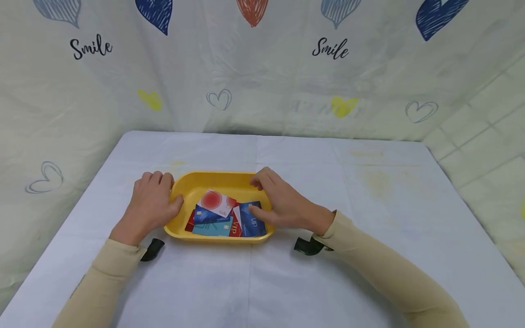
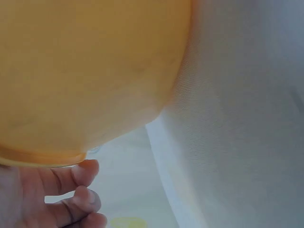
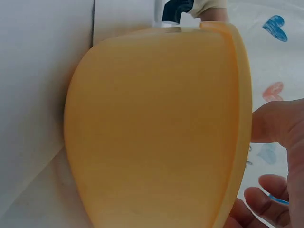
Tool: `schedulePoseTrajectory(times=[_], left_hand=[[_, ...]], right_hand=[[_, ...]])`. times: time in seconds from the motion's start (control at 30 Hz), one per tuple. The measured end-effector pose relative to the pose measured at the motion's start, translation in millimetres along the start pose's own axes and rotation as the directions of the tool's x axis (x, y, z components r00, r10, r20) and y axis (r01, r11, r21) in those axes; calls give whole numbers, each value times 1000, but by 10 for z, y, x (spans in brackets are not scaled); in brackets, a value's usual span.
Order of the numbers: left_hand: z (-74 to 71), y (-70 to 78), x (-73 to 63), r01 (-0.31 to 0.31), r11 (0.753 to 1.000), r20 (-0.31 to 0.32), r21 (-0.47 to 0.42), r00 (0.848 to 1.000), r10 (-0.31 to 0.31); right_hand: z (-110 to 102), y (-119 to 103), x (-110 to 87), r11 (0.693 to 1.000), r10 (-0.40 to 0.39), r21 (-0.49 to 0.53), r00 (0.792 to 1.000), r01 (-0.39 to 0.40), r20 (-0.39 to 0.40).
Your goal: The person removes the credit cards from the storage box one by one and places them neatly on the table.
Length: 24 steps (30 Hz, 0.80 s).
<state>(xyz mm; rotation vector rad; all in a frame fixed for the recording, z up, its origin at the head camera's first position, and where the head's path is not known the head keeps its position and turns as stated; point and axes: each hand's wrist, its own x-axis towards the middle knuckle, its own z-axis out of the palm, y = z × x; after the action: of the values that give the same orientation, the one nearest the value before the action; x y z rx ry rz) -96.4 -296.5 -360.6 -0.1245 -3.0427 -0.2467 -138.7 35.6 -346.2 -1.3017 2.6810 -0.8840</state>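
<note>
Beige cloth makes up my left sleeve (image 1: 98, 278), with a black piece (image 1: 152, 250) jutting from the wrist. My left hand (image 1: 149, 207) is clamped on the near end of the yellow tray (image 1: 194, 187), thumb hooked over the rim and fingers bent round the outside toward the far corner. That tray sits on the white-covered bench (image 1: 229, 282), in front of me, between my hands. Inside it the cards overlap: a red edge at the left, a dark blue card (image 1: 202, 215) under a white card with red circles (image 1: 213, 200), a light teal card (image 1: 211, 229), a red card (image 1: 235, 228), and a blue VIP card (image 1: 252, 223) at the right. My right hand (image 1: 287, 200) reaches over the right rim, thumb well apart from its bent fingers, gripping nothing; its thumb lies over the blue VIP card, though I cannot tell whether they touch. Another black piece (image 1: 308, 246) hangs by my right sleeve (image 1: 381, 264).
</note>
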Motion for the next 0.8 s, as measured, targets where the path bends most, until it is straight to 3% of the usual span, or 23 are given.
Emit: schedulePoseTrajectory(times=[0.17,0.4,0.8], left_hand=[[4,-7,-6,-24,999,-44,24,999,25],[14,8,-15,-15,1000,-31,23,999,16],[53,18,-15,-8,1000,-16,7,1000,9]], right_hand=[[-21,-51,93,998,-63,13,998,62,18],[-42,-118,259,992,-100,90,988,89,122],[11,-97,438,987,-62,157,967,23,247]])
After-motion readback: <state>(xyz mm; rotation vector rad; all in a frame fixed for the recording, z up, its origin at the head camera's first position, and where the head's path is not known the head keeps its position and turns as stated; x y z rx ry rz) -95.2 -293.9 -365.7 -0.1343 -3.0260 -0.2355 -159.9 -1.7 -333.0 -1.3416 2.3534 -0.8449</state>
